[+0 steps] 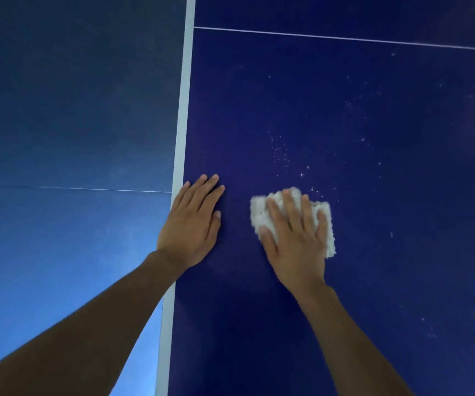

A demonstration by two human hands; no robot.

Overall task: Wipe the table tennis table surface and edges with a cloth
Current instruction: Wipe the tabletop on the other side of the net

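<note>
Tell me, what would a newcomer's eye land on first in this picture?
The fluffy white cloth stands out most, pressed flat under the right hand on the dark blue table tennis table. Just to its left, the left hand lies flat beside the wide white stripe. Pale specks dot the surface beyond the cloth.

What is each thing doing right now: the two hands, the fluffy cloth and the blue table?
left hand: flat, fingers straight, resting on the table next to its white edge stripe, holding nothing.
right hand: fingers spread, pressing down on the cloth.
cloth: white, fluffy, folded, lying flat on the table under the right hand.
table: dark blue, not yet clean.
white specks: scattered on the table beyond the cloth.
</note>
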